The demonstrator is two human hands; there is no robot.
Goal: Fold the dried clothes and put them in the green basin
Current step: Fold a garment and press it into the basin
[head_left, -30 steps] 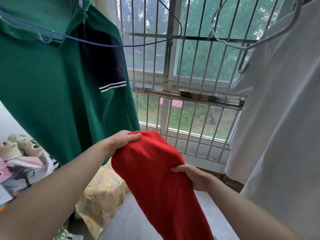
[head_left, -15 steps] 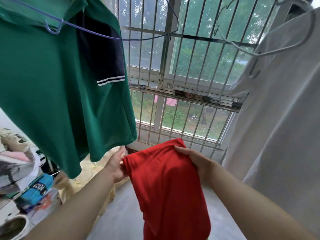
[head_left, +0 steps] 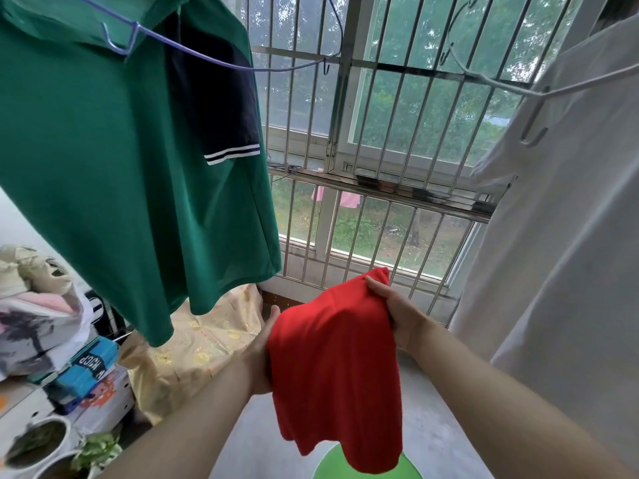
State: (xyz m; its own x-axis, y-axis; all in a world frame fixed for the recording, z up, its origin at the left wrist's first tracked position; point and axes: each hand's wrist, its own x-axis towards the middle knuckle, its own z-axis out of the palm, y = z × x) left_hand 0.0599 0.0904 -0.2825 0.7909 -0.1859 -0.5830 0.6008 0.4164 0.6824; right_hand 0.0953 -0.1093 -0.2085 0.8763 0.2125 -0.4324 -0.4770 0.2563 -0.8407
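- Mid-fold on red garment [head_left: 332,368]; held up in the air at 6 o'clock of view, doubled over, lower part hanging loose.
- Gripped at its 1 o'clock corner by right hand [head_left: 397,314], fingers curled over the top edge.
- Backed along its 9 o'clock edge by left hand [head_left: 262,354]; one fingertip poking up beside the cloth, rest hidden behind it. Can't tell whether pinching or just pressing flat.
- Green basin [head_left: 328,470] straight below, at 6 o'clock on the frame edge. Only a sliver of rim in view, partly covered by the hanging hem; can't tell whether touching.
- Judging step as folding, not placing yet: looks bunched, edges not squared, hem uneven.
- Next move probably calls for bringing both hands together to halve it again, catching the loose hem, then lowering straight down into the basin.
- Worth watching: soft cloth, likely to flop open if either grip loosens before landing.
- Plenty left by the look of it: green shirt [head_left: 121,174] at 10 o'clock and white shirt [head_left: 570,254] at 3 o'clock, both hanging up, neither in hand.
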